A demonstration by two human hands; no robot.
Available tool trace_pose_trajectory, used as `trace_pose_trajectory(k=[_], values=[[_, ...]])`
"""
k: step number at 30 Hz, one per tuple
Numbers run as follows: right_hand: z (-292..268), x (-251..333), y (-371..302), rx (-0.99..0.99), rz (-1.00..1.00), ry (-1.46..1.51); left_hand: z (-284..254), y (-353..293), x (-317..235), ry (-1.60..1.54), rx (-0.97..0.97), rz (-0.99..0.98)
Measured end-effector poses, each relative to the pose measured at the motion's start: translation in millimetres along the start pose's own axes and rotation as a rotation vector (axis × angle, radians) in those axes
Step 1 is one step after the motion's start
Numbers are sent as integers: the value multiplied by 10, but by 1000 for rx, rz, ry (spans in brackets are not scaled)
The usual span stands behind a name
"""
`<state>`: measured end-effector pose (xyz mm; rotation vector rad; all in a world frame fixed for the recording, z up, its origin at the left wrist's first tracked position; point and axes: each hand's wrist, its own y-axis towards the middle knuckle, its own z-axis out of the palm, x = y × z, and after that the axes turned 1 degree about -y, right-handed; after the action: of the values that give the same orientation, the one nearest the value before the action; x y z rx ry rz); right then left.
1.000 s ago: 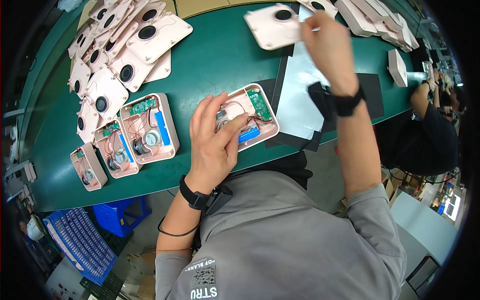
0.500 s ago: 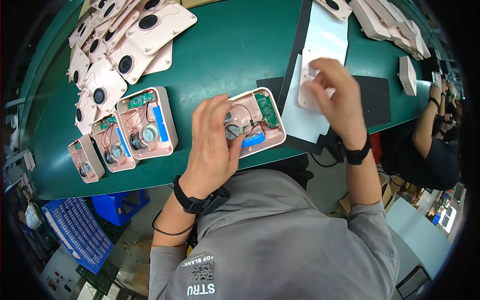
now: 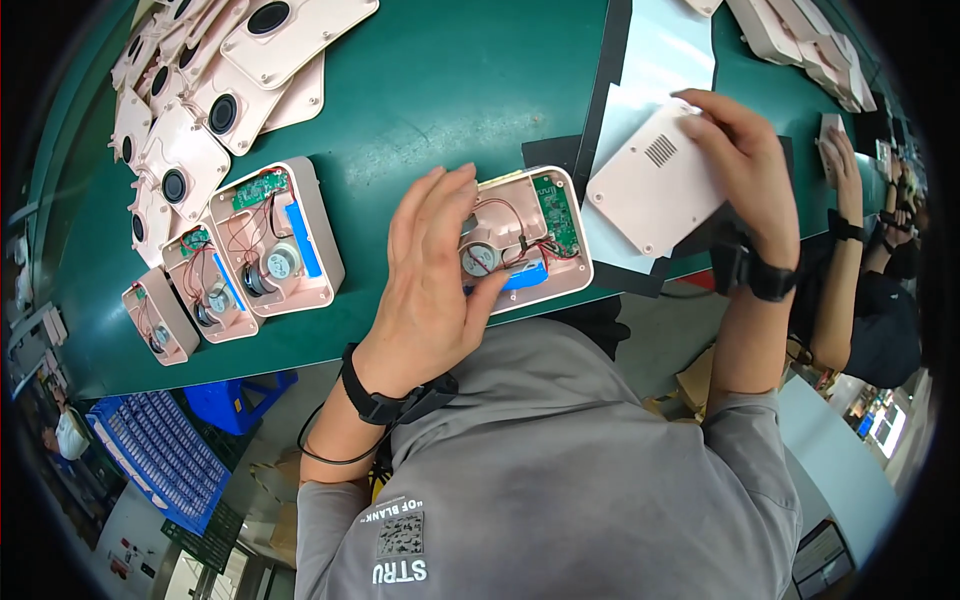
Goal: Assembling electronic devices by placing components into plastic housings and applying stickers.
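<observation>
My left hand grips the left end of an open pink plastic housing, thumb by the near side and fingers over the far edge. Inside are a green circuit board, a blue cylindrical battery, a round silver part and red and black wires. To its right, my right hand holds a pink cover by its far right edge. The cover is tilted, its slotted patch and corner holes showing. Whether it touches the white sheet under it, I cannot tell.
Three open pink housings with similar electronics stand at the left. Behind them lies a pile of pink panels with black oval speakers. More pink parts lie at the far right, where a co-worker's hand touches one. The green table's edge is near me.
My right hand has taken hold of the cover and turned it from upright to slanted. My left hand stays on the housing. A co-worker's hand has reached a pink part at the right.
</observation>
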<state>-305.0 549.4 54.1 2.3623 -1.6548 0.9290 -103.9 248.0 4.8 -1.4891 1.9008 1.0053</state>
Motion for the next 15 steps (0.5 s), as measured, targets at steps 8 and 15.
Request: trace_pose_trajectory(k=[8,15], values=[[102,373,-578,-358,89,822,-139,-143,-161,-224,-299,-119],[591,1036,-759,13,90,908,-308,-333,-270,-644,-130,-545]])
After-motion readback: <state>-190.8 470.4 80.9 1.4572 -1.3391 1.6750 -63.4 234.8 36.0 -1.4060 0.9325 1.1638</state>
